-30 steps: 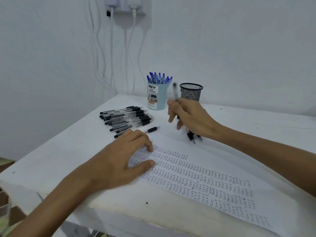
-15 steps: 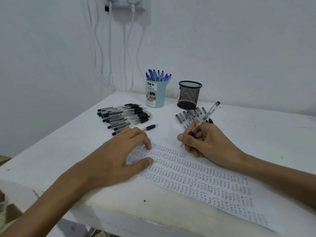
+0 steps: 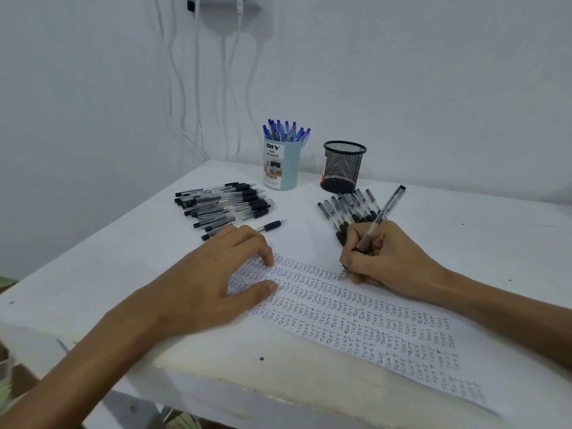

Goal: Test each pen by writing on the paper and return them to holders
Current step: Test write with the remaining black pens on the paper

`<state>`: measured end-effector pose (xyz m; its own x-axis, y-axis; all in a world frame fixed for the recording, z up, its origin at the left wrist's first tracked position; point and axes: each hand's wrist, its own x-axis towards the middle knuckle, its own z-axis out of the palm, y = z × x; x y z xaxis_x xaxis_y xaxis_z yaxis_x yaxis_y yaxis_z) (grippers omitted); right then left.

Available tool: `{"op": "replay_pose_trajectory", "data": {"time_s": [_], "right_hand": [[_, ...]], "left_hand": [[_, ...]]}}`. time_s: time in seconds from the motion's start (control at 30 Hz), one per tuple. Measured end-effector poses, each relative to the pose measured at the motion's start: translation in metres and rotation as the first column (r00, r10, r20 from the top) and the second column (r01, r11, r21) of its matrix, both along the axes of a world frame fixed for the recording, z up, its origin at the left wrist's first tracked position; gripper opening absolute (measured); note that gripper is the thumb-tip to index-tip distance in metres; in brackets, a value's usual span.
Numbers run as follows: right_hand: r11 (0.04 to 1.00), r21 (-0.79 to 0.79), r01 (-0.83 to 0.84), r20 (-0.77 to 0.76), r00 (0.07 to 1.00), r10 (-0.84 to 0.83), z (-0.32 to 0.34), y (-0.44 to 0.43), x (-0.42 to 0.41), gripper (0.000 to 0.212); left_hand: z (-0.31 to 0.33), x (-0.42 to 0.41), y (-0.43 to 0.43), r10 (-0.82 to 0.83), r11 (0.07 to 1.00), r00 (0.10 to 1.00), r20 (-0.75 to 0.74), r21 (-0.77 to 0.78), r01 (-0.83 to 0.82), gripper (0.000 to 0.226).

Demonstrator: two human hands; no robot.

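My right hand grips a clear black pen with its tip down on the paper, at the end of the top row of written words. My left hand lies flat on the paper's left end, fingers spread. A heap of black pens lies at the left. A second row of black pens lies just beyond my right hand. The light blue holder stands at the back full of blue pens. Beside it stands the black mesh holder.
The white table ends in a front edge just under the paper. White cables hang down the wall behind the holders from a socket at the top.
My right hand came back from the mesh holder with a pen and lowered its tip to the paper. My left hand stayed on the paper.
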<state>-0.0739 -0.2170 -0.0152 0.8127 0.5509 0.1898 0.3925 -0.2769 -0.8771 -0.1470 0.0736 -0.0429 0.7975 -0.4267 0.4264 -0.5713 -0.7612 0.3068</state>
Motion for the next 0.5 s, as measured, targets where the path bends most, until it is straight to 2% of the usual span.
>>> {"op": "replay_pose_trajectory", "data": {"time_s": [0.3, 0.5], "right_hand": [[0.999, -0.015, -0.036, 0.042, 0.998, 0.037, -0.003, 0.0004, 0.0023, 0.023], [1.0, -0.014, -0.008, 0.045, 0.999, 0.009, -0.0027, 0.0005, 0.0032, 0.014]], "left_hand": [[-0.0005, -0.001, 0.0004, 0.004, 1.0, 1.0, -0.007, 0.011, -0.004, 0.029], [0.0, -0.0005, 0.0003, 0.005, 1.0, 1.0, -0.015, 0.009, -0.005, 0.029]]}}
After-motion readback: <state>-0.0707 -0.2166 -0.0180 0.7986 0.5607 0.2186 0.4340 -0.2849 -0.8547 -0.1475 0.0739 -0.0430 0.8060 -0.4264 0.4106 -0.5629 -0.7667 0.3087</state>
